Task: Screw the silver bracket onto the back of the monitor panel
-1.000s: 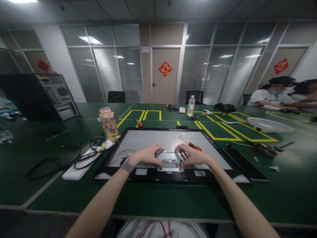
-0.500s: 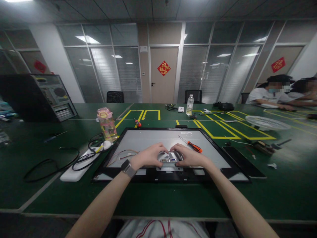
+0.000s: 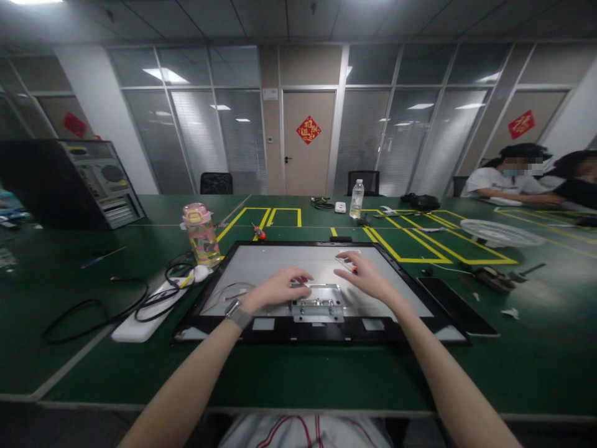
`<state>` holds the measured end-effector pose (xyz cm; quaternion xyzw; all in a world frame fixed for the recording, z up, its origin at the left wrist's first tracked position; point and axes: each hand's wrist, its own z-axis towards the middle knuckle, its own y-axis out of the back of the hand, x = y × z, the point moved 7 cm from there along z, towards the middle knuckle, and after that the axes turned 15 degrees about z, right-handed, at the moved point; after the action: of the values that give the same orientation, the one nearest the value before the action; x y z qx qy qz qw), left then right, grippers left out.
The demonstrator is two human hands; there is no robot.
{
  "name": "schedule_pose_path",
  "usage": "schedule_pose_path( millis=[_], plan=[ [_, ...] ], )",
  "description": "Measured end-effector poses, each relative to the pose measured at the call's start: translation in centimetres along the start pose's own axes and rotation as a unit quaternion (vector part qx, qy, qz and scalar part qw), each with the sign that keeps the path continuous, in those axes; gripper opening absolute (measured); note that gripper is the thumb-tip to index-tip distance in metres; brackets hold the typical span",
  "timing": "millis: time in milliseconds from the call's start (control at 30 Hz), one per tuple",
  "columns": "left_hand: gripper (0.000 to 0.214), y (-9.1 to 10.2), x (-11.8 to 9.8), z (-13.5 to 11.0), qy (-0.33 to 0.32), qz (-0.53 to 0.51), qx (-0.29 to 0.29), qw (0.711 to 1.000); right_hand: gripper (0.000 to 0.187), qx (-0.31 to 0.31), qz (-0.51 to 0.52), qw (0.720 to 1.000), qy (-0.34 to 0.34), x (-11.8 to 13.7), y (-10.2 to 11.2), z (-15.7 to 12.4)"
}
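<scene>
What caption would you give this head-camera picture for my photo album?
Bare left hand rests beside a metal port box on a face-down monitor; right hand over an orange-handled screwdriver, green table beneath.

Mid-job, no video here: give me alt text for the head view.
The person's left hand rests at the left edge of a metal port housing on a monitor panel lying flat on a green table. The right hand reaches over an orange-handled screwdriver on the panel.

Dim room under ceiling panels (image 3: 35,2); edges bowed, corners dark, perhaps slightly soft.
</scene>
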<state>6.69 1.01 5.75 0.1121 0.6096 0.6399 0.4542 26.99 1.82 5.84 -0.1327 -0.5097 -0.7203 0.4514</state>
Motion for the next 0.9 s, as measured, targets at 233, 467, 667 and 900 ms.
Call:
schedule_pose_path(
  millis=[233, 467, 667, 900],
  plan=[
    [0.023, 0.6, 0.7, 0.2, 0.009, 0.067, -0.085, 0.994, 0.013, -0.101, -0.131, 0.972, -0.164, -6.4, 2.4, -1.0],
    [0.031, 1.8, -1.4, -0.2, -0.006, 0.209, -0.186, 0.96, 0.033, -0.115, 0.039, 0.984, -0.127, -4.1, 2.0, 0.3],
    [0.047, 1.3, -4.7, -0.9, -0.097, 0.25, -0.235, 0.934, 0.042, -0.028, 0.489, 0.869, -0.067, 1.5, -3.1, 0.5],
    [0.022, 0.7, -4.8, -0.8, -0.054, 0.067, -0.258, 0.962, 0.042, -0.008, 0.398, 0.911, -0.108, 1.0, -4.8, 0.2]
  ],
)
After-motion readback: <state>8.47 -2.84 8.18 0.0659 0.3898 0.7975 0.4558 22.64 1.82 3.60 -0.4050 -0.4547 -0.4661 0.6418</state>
